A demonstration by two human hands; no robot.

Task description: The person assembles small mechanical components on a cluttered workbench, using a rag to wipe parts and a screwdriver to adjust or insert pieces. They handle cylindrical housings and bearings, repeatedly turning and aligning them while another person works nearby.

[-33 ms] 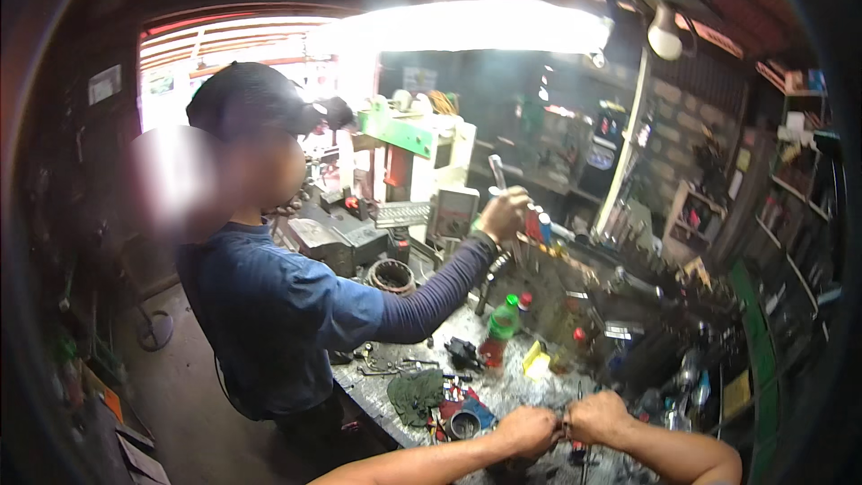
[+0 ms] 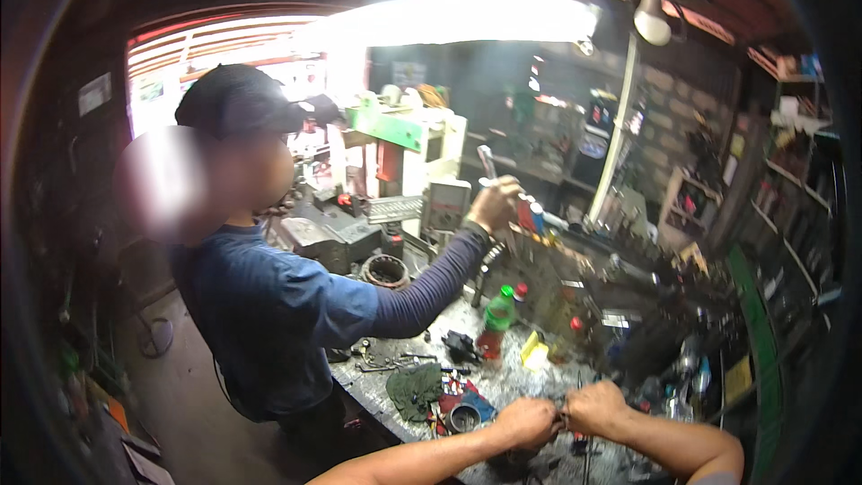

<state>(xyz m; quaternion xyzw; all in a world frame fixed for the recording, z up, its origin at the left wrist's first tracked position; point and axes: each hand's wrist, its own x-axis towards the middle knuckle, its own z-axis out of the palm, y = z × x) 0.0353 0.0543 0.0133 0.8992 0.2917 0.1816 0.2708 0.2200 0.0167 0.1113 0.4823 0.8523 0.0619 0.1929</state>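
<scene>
Both my hands meet knuckle to knuckle low over the workbench point(image 2: 364, 386). My left hand point(image 2: 528, 422) is closed, and my right hand point(image 2: 595, 409) is closed against it. Between them shows a small dark part, too hidden to name. A thin metal rod point(image 2: 587, 460) shows beneath my right hand. Left of my hands stand a round metal cup-like part point(image 2: 463, 418) and a crumpled dark green cloth point(image 2: 414, 392). Farther back are a green-topped bottle with red liquid point(image 2: 496, 321) and a yellow object point(image 2: 535, 350).
Across the bench at left stands another person point(image 2: 260, 305), one arm stretched out with a metal tool point(image 2: 487, 164) in hand. A ring-shaped metal part point(image 2: 386, 271) sits near that arm. Tools crowd the right side, beside a green upright beam point(image 2: 756, 350).
The whole view has shifted slightly, so the surroundings sit a little higher and farther left. My hands stay closed together, and the other person keeps the arm raised.
</scene>
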